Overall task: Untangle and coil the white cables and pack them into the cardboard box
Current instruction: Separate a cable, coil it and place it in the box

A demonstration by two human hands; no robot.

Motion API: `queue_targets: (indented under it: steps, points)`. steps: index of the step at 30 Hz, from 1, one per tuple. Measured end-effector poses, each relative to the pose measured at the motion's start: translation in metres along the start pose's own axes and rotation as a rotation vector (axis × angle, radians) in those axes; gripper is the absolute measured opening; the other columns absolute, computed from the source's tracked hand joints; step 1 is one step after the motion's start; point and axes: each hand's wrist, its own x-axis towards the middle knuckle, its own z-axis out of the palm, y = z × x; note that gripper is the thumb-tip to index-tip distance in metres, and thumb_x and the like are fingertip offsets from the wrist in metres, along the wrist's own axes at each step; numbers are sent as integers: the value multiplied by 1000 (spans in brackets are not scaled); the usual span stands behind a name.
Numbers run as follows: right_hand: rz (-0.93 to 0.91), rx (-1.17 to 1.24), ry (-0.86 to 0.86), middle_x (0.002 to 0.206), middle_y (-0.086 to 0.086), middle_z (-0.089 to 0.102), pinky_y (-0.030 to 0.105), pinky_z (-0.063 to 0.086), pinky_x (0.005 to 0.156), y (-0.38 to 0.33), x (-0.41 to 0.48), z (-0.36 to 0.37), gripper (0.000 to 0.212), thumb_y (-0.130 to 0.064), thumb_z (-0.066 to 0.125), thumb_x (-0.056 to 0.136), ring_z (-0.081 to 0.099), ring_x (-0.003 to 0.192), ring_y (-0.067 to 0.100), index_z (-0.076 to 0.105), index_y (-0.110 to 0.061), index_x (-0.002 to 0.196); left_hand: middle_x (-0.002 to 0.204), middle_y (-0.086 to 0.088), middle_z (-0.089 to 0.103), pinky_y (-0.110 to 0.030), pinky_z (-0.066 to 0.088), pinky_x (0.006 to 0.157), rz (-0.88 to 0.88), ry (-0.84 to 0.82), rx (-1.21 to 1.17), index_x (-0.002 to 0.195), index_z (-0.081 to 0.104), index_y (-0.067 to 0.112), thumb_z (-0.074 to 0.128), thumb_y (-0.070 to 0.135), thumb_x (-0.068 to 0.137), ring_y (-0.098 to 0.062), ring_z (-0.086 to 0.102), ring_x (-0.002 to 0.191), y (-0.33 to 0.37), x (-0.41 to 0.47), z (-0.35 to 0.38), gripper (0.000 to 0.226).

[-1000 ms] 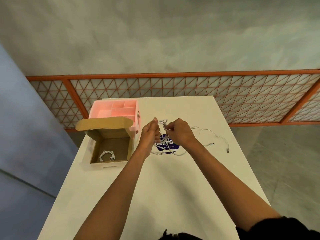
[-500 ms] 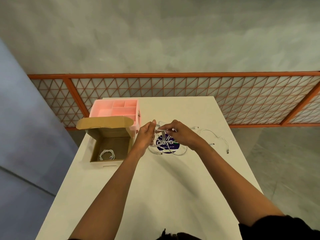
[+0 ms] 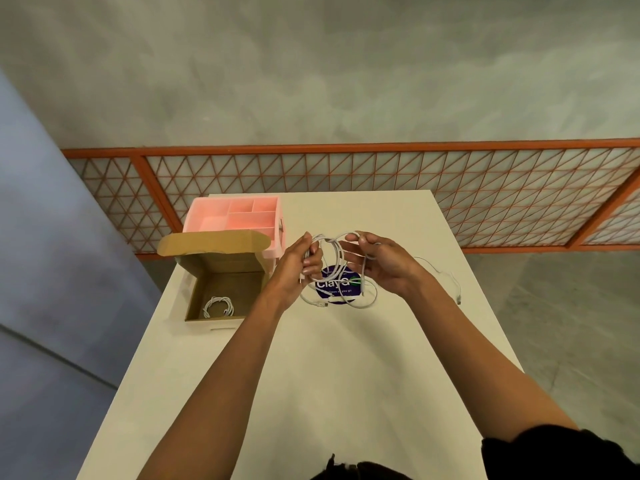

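Observation:
Above the middle of the white table (image 3: 311,375), both my hands hold one white cable (image 3: 334,249) that forms loose loops between them. My left hand (image 3: 301,263) pinches the gathered loops. My right hand (image 3: 377,259) has the cable running around its fingers, palm turned inward. The cable's tail hangs down and lies on the table with a plug (image 3: 322,304) at its end. The open cardboard box (image 3: 194,292) stands at the left, with one coiled white cable (image 3: 218,306) inside. Another loose white cable (image 3: 446,278) lies on the table to the right.
A pink compartment organiser (image 3: 235,216) stands behind the box, touching its raised flap. A round dark blue sticker (image 3: 334,285) lies on the table under the hanging loops. Beyond the table's far edge runs an orange lattice railing (image 3: 346,174).
My hands have drawn apart, and the cable between them has opened from a tight bunch into wider loops. My right hand has turned its palm toward the left hand.

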Motion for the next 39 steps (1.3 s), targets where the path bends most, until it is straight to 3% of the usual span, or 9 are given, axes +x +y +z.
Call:
queue_targets:
  steps: [6, 13, 16, 20, 24, 28, 33, 35, 39]
  points:
    - [47, 18, 4, 84, -5, 71, 25, 43, 69, -7, -2, -2, 31, -14, 34, 103, 61, 82, 10, 59, -19, 85, 63, 1, 48, -21, 49, 68, -134, -192, 21, 80, 47, 12, 30, 25, 103, -11, 48, 62, 11, -9, -5, 32]
    - [31, -51, -27, 93, -2, 70, 26, 42, 70, -8, -2, -6, 28, -14, 35, 103, 59, 81, 9, 57, -19, 86, 72, 1, 63, -28, 46, 90, -139, -265, 426, 84, 56, 11, 34, 20, 103, -14, 62, 79, 28, -11, -14, 30]
    - [37, -20, -42, 102, 1, 70, 27, 43, 74, -5, -2, -10, 28, -14, 35, 103, 61, 86, 10, 57, -18, 87, 70, 1, 60, -22, 50, 84, -105, -273, 492, 85, 55, 10, 33, 20, 103, -11, 61, 75, 32, -10, -11, 30]
    - [24, 58, -44, 98, 0, 67, 29, 43, 78, -7, -3, -9, 30, -11, 33, 102, 60, 89, 14, 60, -15, 89, 55, 7, 36, -20, 46, 62, -61, -79, 214, 78, 48, 13, 34, 23, 103, -6, 38, 51, 21, -7, 1, 31]
    - [-78, -170, 77, 86, -3, 61, 23, 37, 64, -5, -6, -4, 30, -11, 37, 101, 50, 71, 10, 65, -15, 91, 46, 12, 25, -16, 25, 41, -48, 112, 95, 68, 40, 16, 38, 30, 102, -4, 21, 41, 11, -5, 13, 37]
    - [-149, -326, 158, 65, -3, 43, 23, 31, 57, -3, -9, 6, 31, -13, 42, 96, 34, 59, 12, 72, -9, 89, 45, 12, 27, -15, 20, 37, 58, 291, 197, 61, 35, 18, 44, 32, 100, -4, 21, 40, 4, -2, 18, 42]
    - [-264, -625, 250, 92, -4, 71, 12, 39, 68, 1, -15, 17, 26, -35, 65, 87, 58, 86, 7, 76, -12, 91, 54, 5, 27, -17, 18, 41, 133, 379, 301, 63, 36, 20, 42, 32, 101, -5, 23, 43, 0, -1, 22, 40]
    - [-295, -775, 276, 89, 1, 70, 9, 38, 59, -1, -15, 19, 22, -31, 66, 88, 57, 80, 10, 76, -12, 92, 55, 3, 26, -18, 19, 41, 127, 401, 345, 63, 35, 20, 40, 32, 102, -7, 23, 45, -1, -1, 25, 41]
    - [-228, -1003, 172, 101, 10, 71, 24, 35, 65, -3, -13, 29, 23, -23, 60, 92, 52, 80, 14, 73, -9, 105, 52, 5, 27, -23, 19, 46, 126, 380, 394, 60, 34, 20, 40, 33, 102, -7, 23, 45, -3, -2, 27, 44]
